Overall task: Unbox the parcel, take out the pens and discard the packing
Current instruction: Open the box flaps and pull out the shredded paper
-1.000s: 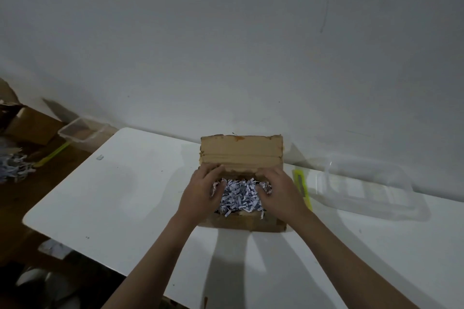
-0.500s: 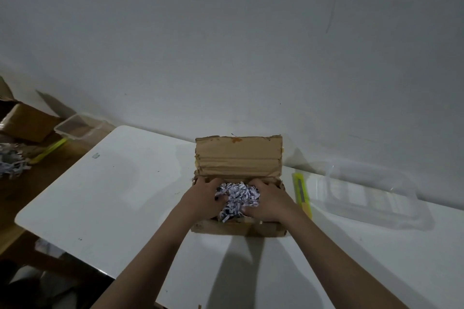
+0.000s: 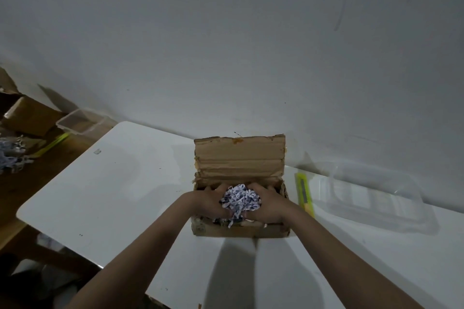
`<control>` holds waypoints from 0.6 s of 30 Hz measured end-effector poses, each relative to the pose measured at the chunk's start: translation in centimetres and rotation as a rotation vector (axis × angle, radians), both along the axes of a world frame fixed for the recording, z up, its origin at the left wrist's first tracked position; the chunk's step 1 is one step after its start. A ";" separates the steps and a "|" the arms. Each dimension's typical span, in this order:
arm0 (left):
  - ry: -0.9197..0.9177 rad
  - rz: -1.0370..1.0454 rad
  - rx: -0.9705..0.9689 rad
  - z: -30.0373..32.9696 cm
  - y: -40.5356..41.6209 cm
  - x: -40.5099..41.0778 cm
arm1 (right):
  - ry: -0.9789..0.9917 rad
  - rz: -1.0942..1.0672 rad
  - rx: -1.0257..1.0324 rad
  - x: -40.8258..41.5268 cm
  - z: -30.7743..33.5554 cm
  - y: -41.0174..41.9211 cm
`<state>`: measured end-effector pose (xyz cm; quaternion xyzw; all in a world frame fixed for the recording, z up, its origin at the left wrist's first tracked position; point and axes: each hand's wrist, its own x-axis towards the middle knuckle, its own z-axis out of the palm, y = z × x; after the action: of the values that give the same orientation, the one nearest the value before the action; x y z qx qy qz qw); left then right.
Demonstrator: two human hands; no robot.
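Shredded paper packing [image 3: 239, 198] bunched between curled fingers [image 3: 221, 187] of left hand [image 3: 209, 202] and right hand [image 3: 270, 204], both gripping it inside open cardboard parcel [image 3: 238, 229] on white counter [image 3: 105, 188]; yellow cutter [image 3: 304, 192] and clear tray [image 3: 374, 195] lie to its right.

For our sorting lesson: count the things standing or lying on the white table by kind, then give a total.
Cardboard box: 1
Bunch of shredded paper: 1
Yellow-green utility knife: 1
Clear plastic container: 1
Total: 4
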<state>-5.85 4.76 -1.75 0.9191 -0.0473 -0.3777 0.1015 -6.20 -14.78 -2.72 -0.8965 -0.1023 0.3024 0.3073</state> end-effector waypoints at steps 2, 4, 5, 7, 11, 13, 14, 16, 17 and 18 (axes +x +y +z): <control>0.004 0.027 -0.050 -0.1 -0.1 -0.4 | 0.009 0.003 0.047 0.0 0.0 -0.1; -0.010 0.052 -0.122 -0.2 0.3 -0.7 | 0.037 -0.013 0.113 0.0 0.2 -0.2; -0.017 0.058 -0.153 -0.3 0.5 -0.7 | 0.051 -0.025 0.147 0.0 0.3 -0.2; -0.006 0.089 -0.223 -0.3 0.9 -0.8 | 0.082 -0.034 0.200 0.0 0.4 -0.2; 0.130 0.385 -0.627 -0.9 1.1 -1.5 | 0.169 -0.025 0.296 -0.2 0.5 -0.2; 0.096 0.420 -0.686 -1.4 1.1 -1.8 | 0.174 -0.023 0.320 -0.1 0.4 -0.3; 0.078 0.420 -0.714 -1.6 1.1 -1.8 | 0.182 -0.027 0.328 -0.1 0.4 -0.4; 0.054 0.418 -0.763 -1.8 1.2 -2.0 | 0.205 -0.041 0.347 -0.1 0.3 -0.6; 0.045 0.410 -0.779 -1.7 1.3 -2.0 | 0.200 -0.048 0.349 -0.1 0.2 -0.5; 0.035 0.400 -0.785 -1.8 1.3 -2.0 | 0.187 -0.051 0.344 -0.2 0.0 -0.5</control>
<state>-7.87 6.07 -3.51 0.7955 -0.0065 -0.3196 0.5148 -6.38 -15.27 -2.73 -0.8012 -0.1006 0.3544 0.4717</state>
